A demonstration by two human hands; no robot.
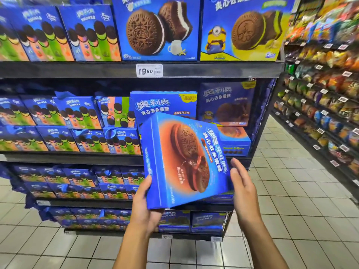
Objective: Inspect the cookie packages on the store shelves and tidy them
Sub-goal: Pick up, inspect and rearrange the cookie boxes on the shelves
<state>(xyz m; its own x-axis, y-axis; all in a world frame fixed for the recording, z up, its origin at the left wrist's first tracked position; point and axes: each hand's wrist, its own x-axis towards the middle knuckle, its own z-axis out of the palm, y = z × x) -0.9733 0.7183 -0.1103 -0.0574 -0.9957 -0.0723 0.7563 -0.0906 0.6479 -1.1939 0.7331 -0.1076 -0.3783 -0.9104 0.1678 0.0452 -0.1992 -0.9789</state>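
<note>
A large blue cookie box (184, 160) with a brown chocolate sandwich cookie printed on it is held tilted in front of the shelves, its print turned sideways. My left hand (144, 202) grips its lower left corner, thumb on the front face. My right hand (242, 189) rests against the box's right edge with fingers nearly straight. Behind it, a matching blue box (163, 105) stands upright on the middle shelf (77, 158). A darker box with a yellow cartoon figure (226, 103) stands to its right.
Rows of smaller blue cookie boxes (77, 121) fill the shelves on the left. A price tag (149, 70) reading 19.90 hangs on the upper shelf edge. A rack of snack bags (320, 105) lines the right side of the tiled aisle (291, 191).
</note>
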